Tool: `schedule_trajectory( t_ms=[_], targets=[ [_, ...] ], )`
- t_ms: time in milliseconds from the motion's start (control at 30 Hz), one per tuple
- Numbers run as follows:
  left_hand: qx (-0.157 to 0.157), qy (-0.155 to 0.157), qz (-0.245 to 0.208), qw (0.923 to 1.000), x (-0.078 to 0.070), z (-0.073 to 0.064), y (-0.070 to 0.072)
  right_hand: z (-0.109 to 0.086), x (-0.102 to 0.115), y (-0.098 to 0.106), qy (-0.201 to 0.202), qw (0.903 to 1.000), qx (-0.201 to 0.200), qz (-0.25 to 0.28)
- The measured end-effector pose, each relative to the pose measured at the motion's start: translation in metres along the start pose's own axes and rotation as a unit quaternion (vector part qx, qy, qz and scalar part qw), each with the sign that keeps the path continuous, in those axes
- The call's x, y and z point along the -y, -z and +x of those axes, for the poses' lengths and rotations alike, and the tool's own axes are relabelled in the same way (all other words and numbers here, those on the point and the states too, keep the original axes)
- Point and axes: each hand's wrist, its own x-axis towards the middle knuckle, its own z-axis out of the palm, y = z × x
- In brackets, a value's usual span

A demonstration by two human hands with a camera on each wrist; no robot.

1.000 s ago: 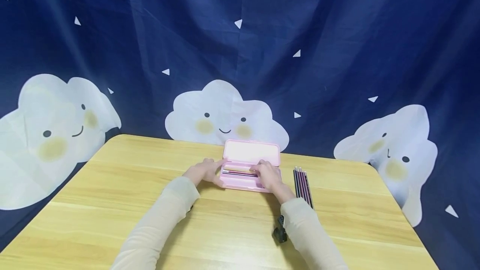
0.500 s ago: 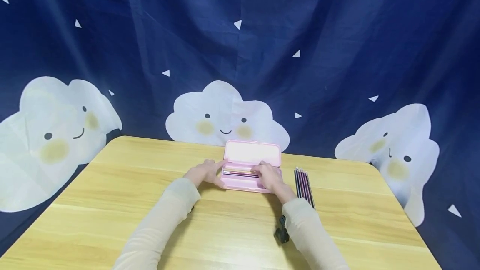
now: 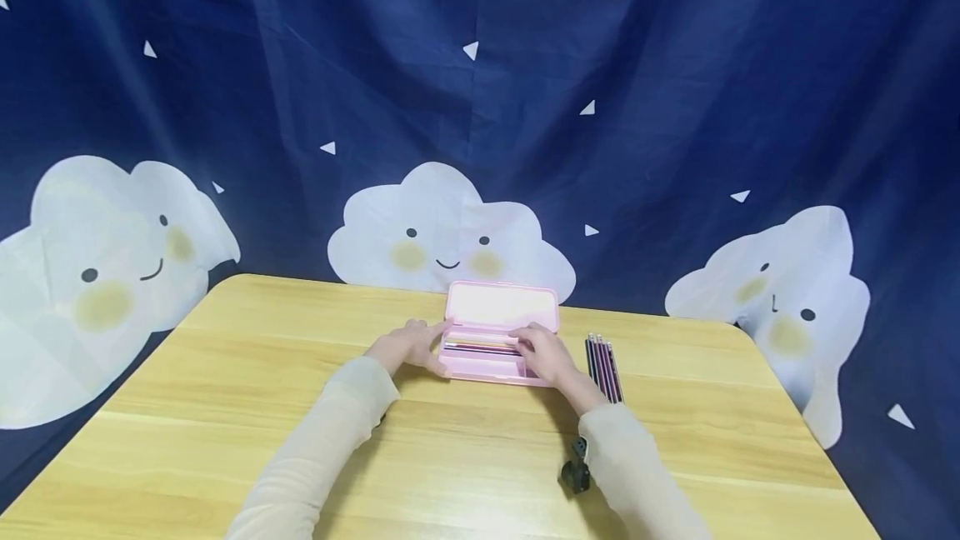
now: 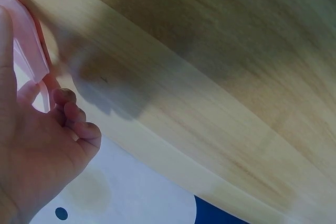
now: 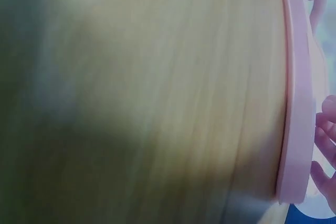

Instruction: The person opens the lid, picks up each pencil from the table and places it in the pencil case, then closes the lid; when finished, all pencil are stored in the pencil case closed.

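A pink pencil case lies near the far edge of the table, its lid tipped back. Several pencils rest lengthwise inside it. My left hand holds the case's left end between thumb and index finger; the other fingers curl loosely in the left wrist view. At the right end, my right hand reaches over the case with bent fingers at the pencils' right ends. In the right wrist view, fingers show beside the case wall; nothing is visibly pinched between them.
Several dark striped pencils lie side by side on the wooden table, right of the case and partly behind the right forearm. A small black device hangs by the right sleeve. A blue curtain with clouds stands behind the table.
My right hand has shifted slightly right, showing more of the pencils and the case's front compartment. The left hand has stayed at the case's left end.
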Motion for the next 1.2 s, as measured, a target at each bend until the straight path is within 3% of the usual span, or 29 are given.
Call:
schedule_trajectory(
  t_ms=[400,733,1000,1200],
  targets=[
    [-0.003,-0.003,0.007,1.0000,0.001,0.000,-0.001,-0.023,-0.018,0.024,-0.008,0.9986,-0.007,0.051],
    [0.000,0.003,0.009,1.0000,0.000,0.003,0.000,-0.038,-0.045,0.037,-0.008,0.9966,-0.046,0.067],
    [0.002,-0.002,0.006,1.0000,0.010,0.016,-0.008,-0.050,-0.061,0.047,-0.020,0.9945,-0.061,0.083],
    [0.003,0.005,0.001,1.0000,0.004,0.007,-0.003,-0.060,-0.068,0.052,-0.029,0.9937,-0.074,0.080]
  ],
)
